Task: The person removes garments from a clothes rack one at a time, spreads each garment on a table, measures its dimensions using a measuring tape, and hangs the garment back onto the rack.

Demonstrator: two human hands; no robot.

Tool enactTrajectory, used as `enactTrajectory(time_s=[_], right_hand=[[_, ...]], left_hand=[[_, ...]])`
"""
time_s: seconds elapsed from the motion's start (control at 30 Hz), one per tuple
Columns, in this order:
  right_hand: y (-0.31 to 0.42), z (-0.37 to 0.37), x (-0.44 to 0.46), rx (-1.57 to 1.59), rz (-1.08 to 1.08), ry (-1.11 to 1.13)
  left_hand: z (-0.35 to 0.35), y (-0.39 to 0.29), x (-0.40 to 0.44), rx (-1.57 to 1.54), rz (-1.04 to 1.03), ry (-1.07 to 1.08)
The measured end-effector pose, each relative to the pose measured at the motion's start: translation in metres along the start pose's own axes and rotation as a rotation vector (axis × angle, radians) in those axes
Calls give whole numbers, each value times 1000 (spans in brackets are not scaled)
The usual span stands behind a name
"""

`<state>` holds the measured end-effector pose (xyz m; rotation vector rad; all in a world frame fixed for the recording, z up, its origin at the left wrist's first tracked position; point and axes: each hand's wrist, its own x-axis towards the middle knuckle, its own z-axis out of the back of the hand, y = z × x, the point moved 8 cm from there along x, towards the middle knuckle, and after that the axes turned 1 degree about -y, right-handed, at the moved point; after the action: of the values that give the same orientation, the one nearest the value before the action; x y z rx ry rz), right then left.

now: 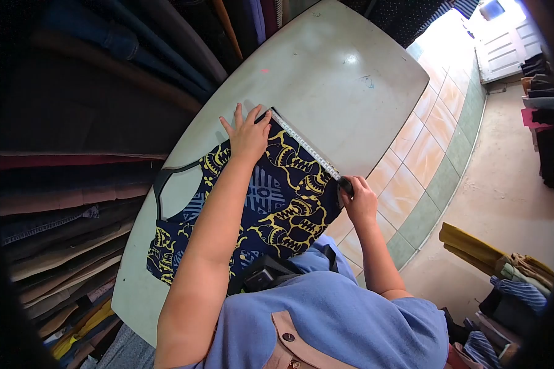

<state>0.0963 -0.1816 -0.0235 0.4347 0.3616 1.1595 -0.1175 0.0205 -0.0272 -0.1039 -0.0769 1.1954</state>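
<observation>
A navy garment with yellow and light-blue patterns lies spread on the pale table, its dark neck band curving at the left. Along its far right edge runs a white measuring tape, stretched straight from corner to corner. My left hand presses on the garment's top corner with fingers spread, the fingertips beside the tape's far end. At the other end, my right hand closes around the dark end of the tape, which looks like its case, at the garment's near right corner.
The pale table has a rounded outline. Stacked folded clothes crowd its left side. Tiled floor runs along the right, with more piled clothes beyond. A white door stands at the upper right.
</observation>
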Motion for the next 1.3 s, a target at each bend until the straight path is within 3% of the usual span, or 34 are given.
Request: enactTrajectory(time_s=[0.17,0.23,0.3,0.37,0.4,0.5,0.6,0.77,0.83,0.87,0.97,1.0,1.07,1.3], right_hand=[[4,5,0,26,21,-4],[14,6,2,69,70,-5],[34,13,4,162,129,41],[53,13,8,214,176,97],[71,10,10,235,260,158],[120,0,17,266,483,240],[166,-16,23,215,700,283],[211,-43,39,186,820,342],[224,-50,46,181,868,335],[225,-56,53,133,864,329],[221,-65,86,85,751,348],[218,-66,97,77,698,356],[213,-66,117,45,685,350],[197,-62,162,-25,636,314]], left_hand=[[20,14,-3,-216,109,20],[40,26,-18,-533,-23,-227],[36,23,-50,-952,37,-87],[4,9,-92,-1192,165,331],[-1,-2,-109,-1375,159,341],[-17,-12,-149,-1743,470,503],[-28,3,-157,-1805,573,424],[-18,46,-152,-1795,732,231],[-5,73,-147,-1483,744,140],[-10,89,-140,-1584,627,-79],[-11,146,-138,-1212,702,-302],[-1,150,-135,-1214,706,-304],[22,166,-143,-917,871,-377],[12,173,-139,-726,909,-344]])
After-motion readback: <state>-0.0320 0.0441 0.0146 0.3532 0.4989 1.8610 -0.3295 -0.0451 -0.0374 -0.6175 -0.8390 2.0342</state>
